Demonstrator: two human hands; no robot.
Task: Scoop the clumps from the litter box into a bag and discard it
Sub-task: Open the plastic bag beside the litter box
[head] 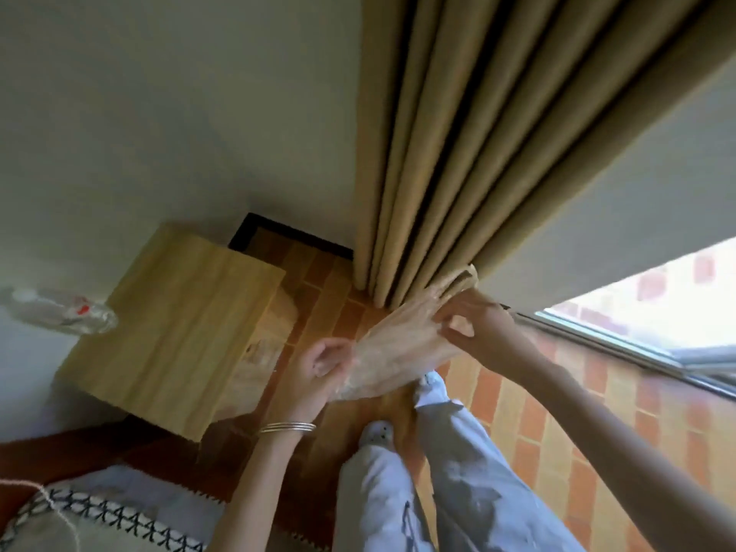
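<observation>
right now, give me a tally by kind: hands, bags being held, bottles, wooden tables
hands: 2 (left hand, right hand)
plastic bag, held: 1
plastic bottle: 1
wooden table: 1
total: 5

- Daylight is admitted through the window (657,304), its pane blown out to glare.
- Beside the window, the curtain (458,153) is softly lit, shadows held in its folds.
- Far from the window, the wall (159,113) is left dim, the bottle (59,312) blurred.
- Near the window, the bag (398,352) is smeared by motion.
- Edges are bent by wide-angle distortion.
</observation>
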